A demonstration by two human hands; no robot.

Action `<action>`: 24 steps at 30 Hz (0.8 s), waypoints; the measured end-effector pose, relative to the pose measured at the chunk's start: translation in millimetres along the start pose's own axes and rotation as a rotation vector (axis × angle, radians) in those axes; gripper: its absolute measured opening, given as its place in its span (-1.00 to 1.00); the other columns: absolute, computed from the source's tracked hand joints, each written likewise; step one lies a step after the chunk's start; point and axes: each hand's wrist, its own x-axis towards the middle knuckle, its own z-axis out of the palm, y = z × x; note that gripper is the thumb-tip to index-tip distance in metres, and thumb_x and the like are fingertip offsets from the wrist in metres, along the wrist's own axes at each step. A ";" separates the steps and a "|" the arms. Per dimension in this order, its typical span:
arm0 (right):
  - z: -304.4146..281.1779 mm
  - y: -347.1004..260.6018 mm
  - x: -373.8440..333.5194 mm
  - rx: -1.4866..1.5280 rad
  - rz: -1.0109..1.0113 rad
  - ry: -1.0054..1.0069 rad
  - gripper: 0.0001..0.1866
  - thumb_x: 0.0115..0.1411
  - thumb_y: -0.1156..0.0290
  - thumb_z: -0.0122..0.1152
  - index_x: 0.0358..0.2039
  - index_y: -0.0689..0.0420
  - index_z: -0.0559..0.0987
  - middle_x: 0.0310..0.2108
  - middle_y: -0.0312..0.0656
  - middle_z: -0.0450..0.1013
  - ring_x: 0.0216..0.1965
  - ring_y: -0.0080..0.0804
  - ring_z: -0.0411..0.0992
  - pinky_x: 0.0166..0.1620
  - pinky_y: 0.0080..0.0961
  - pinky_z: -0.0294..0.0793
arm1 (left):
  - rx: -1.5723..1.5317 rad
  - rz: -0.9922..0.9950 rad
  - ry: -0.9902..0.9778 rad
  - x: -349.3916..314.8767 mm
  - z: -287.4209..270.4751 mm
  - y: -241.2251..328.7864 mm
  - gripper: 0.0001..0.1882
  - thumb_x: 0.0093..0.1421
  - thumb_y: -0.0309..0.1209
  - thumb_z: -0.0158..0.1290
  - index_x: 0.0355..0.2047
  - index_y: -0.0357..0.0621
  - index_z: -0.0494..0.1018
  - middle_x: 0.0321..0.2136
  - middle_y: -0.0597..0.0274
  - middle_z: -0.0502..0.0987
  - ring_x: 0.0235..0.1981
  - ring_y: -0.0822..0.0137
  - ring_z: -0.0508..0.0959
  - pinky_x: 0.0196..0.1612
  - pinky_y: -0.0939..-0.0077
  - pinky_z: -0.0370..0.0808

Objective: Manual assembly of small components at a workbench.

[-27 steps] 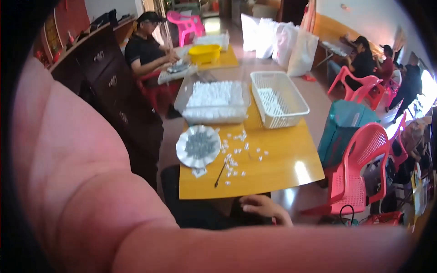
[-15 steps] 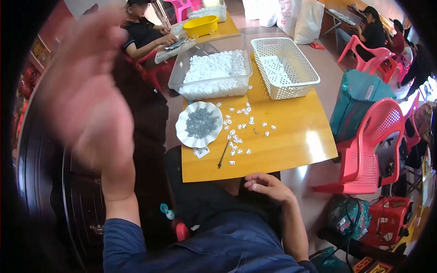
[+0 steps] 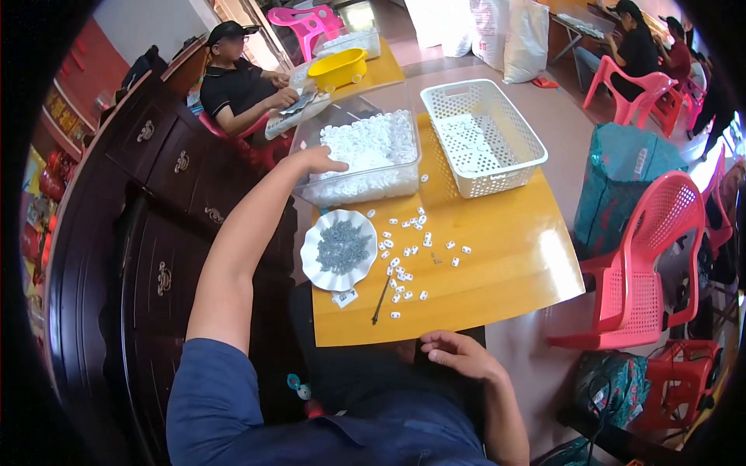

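My left hand (image 3: 320,160) reaches over the near left rim of a clear plastic bin (image 3: 373,187) and touches the heap of small white plastic pieces (image 3: 373,140) inside; its fingertips are partly hidden there. At the table's near edge rests my right hand (image 3: 460,354), fingers loosely bent, thumb apart, nothing visible in it. Between the hands, a white scalloped plate (image 3: 311,268) holds small grey parts (image 3: 342,247). Several white two-holed pieces (image 3: 399,273) lie scattered beside it. A thin dark rod-like tool (image 3: 380,301) lies near them.
A white perforated basket (image 3: 501,180) with white pieces stands right of the bin. Beyond are a yellow tub (image 3: 338,70) and a seated person (image 3: 237,85). Dark drawers (image 3: 167,233) flank the left; a pink chair (image 3: 641,256) and green bag (image 3: 622,179) stand right.
My left hand has gone from raised and blurred at the upper left down to the white pieces in the bin. The view has shifted slightly; my right hand stays by the table edge.
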 end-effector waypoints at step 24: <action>2.1 -15.1 1.6 -0.088 0.045 -0.015 -0.62 0.34 0.46 0.17 0.14 0.24 0.43 -0.02 -0.19 0.47 0.05 -0.47 0.41 0.14 -0.48 0.42 | -0.064 0.342 0.009 31.0 51.1 60.4 -0.35 0.16 0.04 0.17 0.02 -0.28 0.40 -0.11 -0.31 0.55 -0.04 -0.20 0.55 0.02 0.11 0.47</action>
